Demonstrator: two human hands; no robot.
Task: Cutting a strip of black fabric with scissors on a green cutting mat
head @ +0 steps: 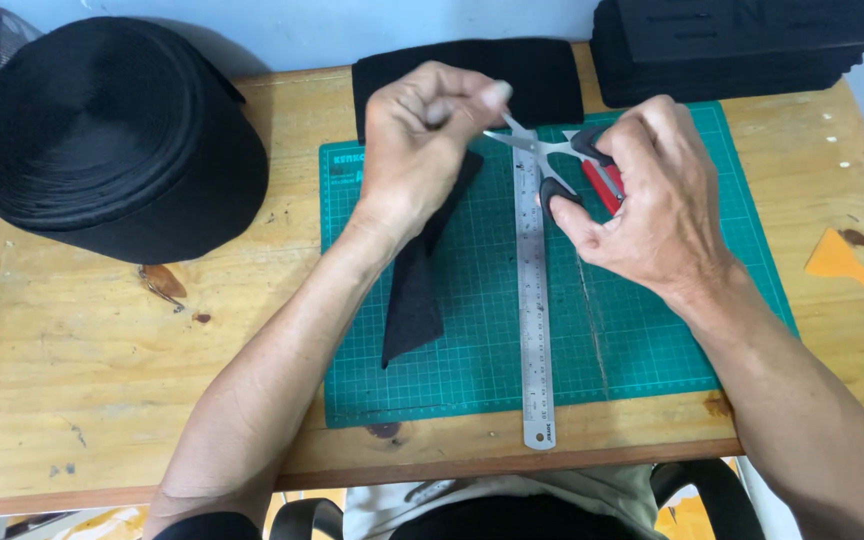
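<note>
head view: left hand (420, 150) pinches the black fabric strip (414, 290) over the green cutting mat (652, 330), mid frame. right hand (652, 195) has fingers in the scissors (562, 160), blades a bit apart. best to keep the strip tight and snip slow.

Matt black cloth strip (414, 290); shiny steel ruler (533, 330); worn wooden table (102, 380).

Packages: I see none.
Labels: only pale printed lettering in the green cutting mat's (652, 330) far left corner.
Signs, screens: none.
</note>
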